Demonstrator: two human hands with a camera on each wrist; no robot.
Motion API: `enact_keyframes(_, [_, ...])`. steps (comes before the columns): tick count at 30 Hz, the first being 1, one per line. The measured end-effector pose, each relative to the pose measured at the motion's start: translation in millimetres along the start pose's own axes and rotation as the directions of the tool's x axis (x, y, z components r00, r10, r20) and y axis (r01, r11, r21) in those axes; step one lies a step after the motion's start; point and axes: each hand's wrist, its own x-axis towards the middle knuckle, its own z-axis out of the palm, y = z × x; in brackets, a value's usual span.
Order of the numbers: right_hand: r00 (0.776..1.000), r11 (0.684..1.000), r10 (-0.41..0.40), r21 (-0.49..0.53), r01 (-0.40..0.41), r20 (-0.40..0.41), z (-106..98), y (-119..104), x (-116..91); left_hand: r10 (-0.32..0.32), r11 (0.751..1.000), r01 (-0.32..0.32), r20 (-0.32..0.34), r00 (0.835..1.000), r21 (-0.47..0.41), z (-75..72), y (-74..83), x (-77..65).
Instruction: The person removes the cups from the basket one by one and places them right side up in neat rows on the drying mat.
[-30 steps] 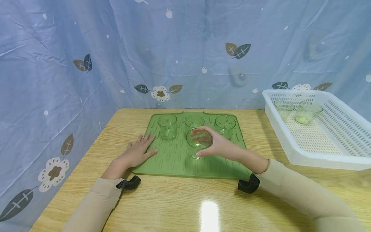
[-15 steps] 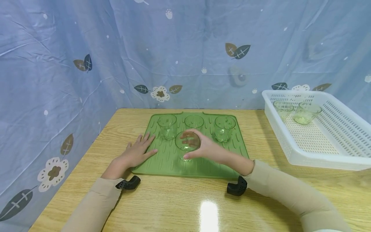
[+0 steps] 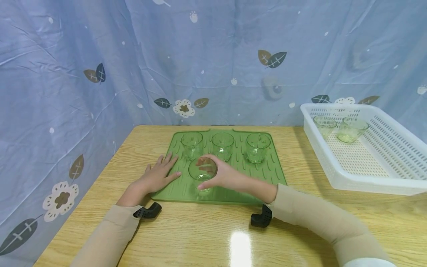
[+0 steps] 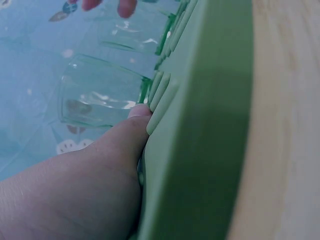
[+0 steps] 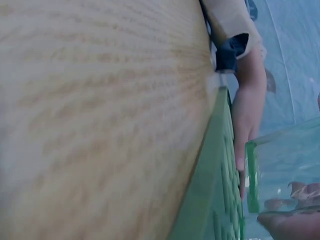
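Right grip (image 3: 221, 173) around a glass (image 3: 197, 178) near mat's front edge (image 3: 213, 202), slim gap to left hand (image 3: 156, 178)

No text, label, brand, number or sign can be read in any view, whether on the glasses (image 3: 192, 148), the mat (image 3: 230, 195), the basket (image 3: 377, 184), the table (image 3: 186, 233), the curtain (image 3: 213, 44) or the sleeves (image 3: 103, 233).

Flowered curtain (image 3: 207, 55) behind wooden table (image 3: 186, 233)

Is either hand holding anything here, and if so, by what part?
The right hand holds a green-tinted glass by its side wall. The left hand holds nothing; it rests at the edge of the green mat.
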Motion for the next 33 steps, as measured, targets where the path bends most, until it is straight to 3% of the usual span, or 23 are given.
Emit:
enact_keyframes(6, [0.997, 0.998, 0.069, -0.001, -0.069, -0.039, 12.3, 0.4, 4.5, 0.000, 1.000, 0.000, 0.006, 1.000, -0.012, 0.1, 0.0, 0.4])
enact_keyframes(24, [0.987, 0.993, 0.109, 0.049, -0.104, -0.115, 33.7, 3.8, 17.8, -0.008, 1.000, 0.008, 0.015, 1.000, -0.003, 1.7, -2.8, 2.2])
enact_keyframes(33, [0.983, 0.993, 0.118, 0.023, -0.116, -0.142, 39.7, 0.1, 18.0, -0.010, 1.000, 0.010, 0.023, 1.000, 0.002, 0.7, -3.2, 2.0])
